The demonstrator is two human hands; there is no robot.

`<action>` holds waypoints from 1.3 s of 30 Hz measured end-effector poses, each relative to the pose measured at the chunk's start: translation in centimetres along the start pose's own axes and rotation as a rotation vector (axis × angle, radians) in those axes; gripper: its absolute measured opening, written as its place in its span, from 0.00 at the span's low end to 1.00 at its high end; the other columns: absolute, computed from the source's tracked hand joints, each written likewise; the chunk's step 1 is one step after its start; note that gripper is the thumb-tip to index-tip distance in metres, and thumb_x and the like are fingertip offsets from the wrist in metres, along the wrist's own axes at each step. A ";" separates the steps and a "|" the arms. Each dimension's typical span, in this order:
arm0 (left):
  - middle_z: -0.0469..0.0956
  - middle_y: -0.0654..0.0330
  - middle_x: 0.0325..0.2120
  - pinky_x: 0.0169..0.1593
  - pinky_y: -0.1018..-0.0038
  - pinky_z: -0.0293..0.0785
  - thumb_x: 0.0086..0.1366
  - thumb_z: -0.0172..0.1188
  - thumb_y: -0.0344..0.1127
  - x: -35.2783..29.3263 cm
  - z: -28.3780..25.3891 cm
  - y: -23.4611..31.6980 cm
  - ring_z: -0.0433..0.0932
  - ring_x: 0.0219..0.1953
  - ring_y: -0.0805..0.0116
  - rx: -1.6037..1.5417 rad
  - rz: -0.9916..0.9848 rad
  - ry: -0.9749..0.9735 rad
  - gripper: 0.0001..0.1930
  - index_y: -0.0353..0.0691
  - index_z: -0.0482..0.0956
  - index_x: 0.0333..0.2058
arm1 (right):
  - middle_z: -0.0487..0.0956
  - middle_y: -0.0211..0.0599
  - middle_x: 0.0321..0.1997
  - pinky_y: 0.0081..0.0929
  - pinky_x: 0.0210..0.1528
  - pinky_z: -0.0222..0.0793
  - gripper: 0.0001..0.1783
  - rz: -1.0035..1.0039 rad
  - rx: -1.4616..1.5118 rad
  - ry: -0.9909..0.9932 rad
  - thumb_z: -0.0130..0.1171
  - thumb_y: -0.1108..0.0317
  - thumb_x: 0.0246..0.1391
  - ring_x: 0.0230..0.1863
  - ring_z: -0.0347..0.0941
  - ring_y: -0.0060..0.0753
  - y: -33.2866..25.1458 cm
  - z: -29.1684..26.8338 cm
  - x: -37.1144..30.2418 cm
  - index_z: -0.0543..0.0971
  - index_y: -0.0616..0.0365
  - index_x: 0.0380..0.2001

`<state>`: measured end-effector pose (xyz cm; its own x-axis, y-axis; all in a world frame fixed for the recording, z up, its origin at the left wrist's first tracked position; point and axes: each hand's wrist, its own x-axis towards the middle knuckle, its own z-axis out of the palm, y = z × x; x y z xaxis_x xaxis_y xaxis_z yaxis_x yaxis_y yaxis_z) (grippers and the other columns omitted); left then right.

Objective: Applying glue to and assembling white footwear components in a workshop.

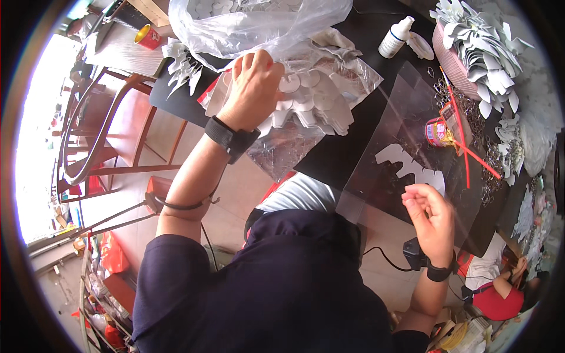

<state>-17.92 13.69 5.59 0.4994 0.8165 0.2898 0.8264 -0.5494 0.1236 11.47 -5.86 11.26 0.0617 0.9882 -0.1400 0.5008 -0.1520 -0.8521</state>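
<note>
My left hand (253, 88) is closed, back upward, over a pile of flat grey-white cut-out pieces (321, 97) with scalloped edges. The pile rests on clear plastic wrapping (282, 154). Whatever the left fingers grip is hidden behind the hand. At the right, my right hand (432, 217) is bent, thumb and fingertips drawn together; anything between them is too small to make out. Just beyond its fingers, one white scalloped piece (403, 157) lies on a clear sheet (368, 176) over the black tabletop (335, 150).
Behind the pile bulges a clear plastic bag (259, 26) of pieces. A white bottle (396, 36), a pink basket (452, 62) heaped with pieces, a small tin (438, 132), red sticks (467, 159) and scattered metal rings (489, 147) stand rightward. Wooden chairs (126, 120) are left; another person (494, 276) sits lower right.
</note>
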 end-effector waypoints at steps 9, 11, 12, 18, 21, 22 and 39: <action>0.67 0.56 0.21 0.32 0.63 0.66 0.44 0.55 0.22 -0.8 -1.2 0.8 0.71 0.27 0.54 -0.272 0.068 0.178 0.09 0.38 0.64 0.23 | 0.76 0.43 0.38 0.23 0.41 0.70 0.16 -0.030 0.383 -0.213 0.54 0.73 0.52 0.41 0.74 0.29 -3.1 7.1 2.3 0.69 0.66 0.45; 0.67 0.56 0.22 0.32 0.63 0.66 0.44 0.55 0.22 -0.9 -2.2 1.1 0.71 0.27 0.54 -0.280 0.040 0.232 0.09 0.38 0.64 0.23 | 0.70 0.47 0.49 0.25 0.47 0.67 0.23 0.022 0.612 -0.270 0.53 0.72 0.54 0.49 0.69 0.33 -3.6 9.9 3.8 0.61 0.67 0.52; 0.67 0.56 0.22 0.31 0.63 0.66 0.44 0.54 0.22 -0.8 -2.7 1.2 0.70 0.27 0.54 -0.289 0.014 0.277 0.09 0.38 0.64 0.23 | 0.65 0.49 0.55 0.27 0.49 0.66 0.28 0.037 0.713 -0.282 0.53 0.67 0.55 0.53 0.66 0.35 -3.9 11.2 4.9 0.58 0.66 0.55; 0.71 0.57 0.22 0.27 0.73 0.67 0.46 0.63 0.27 -0.6 -4.3 3.0 0.71 0.24 0.63 -0.598 -0.172 0.317 0.11 0.36 0.69 0.28 | 0.59 0.37 0.58 0.30 0.56 0.54 0.33 -0.102 1.102 -0.098 0.50 0.58 0.57 0.59 0.55 0.30 -7.1 15.7 10.7 0.52 0.59 0.60; 0.71 0.56 0.29 0.33 0.74 0.69 0.46 0.62 0.25 -1.0 -4.1 3.9 0.72 0.31 0.62 -0.730 0.077 0.261 0.14 0.35 0.71 0.33 | 0.72 0.28 0.40 0.20 0.45 0.61 0.16 -0.097 1.043 -0.136 0.49 0.59 0.58 0.43 0.67 0.19 -7.6 15.6 11.8 0.70 0.58 0.44; 0.71 0.55 0.31 0.35 0.74 0.70 0.46 0.62 0.25 -1.3 -4.0 4.0 0.72 0.34 0.62 -0.763 0.069 0.157 0.16 0.35 0.71 0.36 | 0.72 0.29 0.40 0.20 0.43 0.63 0.15 -0.080 1.106 -0.091 0.49 0.60 0.58 0.42 0.68 0.20 -7.6 15.7 11.9 0.71 0.58 0.43; 0.77 0.58 0.29 0.30 0.81 0.70 0.61 0.49 0.29 -1.4 -6.9 -2.2 0.73 0.25 0.78 -1.414 -0.457 -0.016 0.08 0.33 0.72 0.38 | 0.75 0.36 0.41 0.26 0.43 0.69 0.20 0.199 1.116 -0.181 0.52 0.79 0.48 0.38 0.73 0.29 -7.2 14.6 12.9 0.68 0.63 0.47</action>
<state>-22.22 12.54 11.48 0.2829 0.9584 -0.0368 -0.0181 0.0437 0.9989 -3.95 7.70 8.24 -0.1160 0.9417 -0.3158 -0.5544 -0.3252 -0.7661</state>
